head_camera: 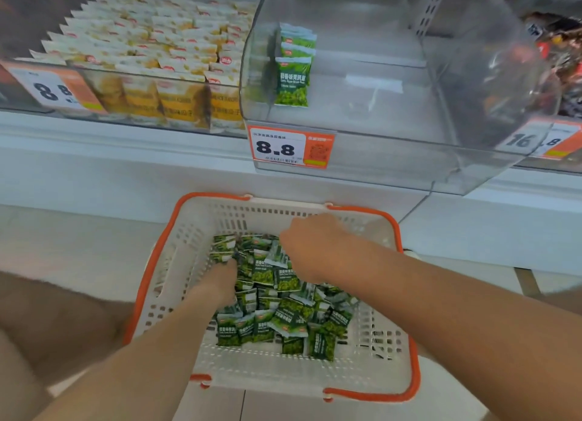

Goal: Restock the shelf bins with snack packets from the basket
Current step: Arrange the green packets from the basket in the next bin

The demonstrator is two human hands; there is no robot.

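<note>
A white basket (189, 241) with an orange rim sits on the floor below the shelf and holds several green snack packets (283, 320). My left hand (220, 282) is dug into the pile at its left side, fingers hidden among the packets. My right hand (311, 244) lies curled over the far part of the pile, knuckles up, with packets under its fingers. Above, a clear shelf bin (393, 106) holds a short upright row of the same green packets (293, 71) against its left wall.
To the left, a bin (151, 99) is full of yellow-and-white packets. At the far right another bin (563, 62) holds dark packets. Price tags reading 8.8 (291, 146) hang on the bin fronts. My bare knee (50, 313) is beside the basket on the left.
</note>
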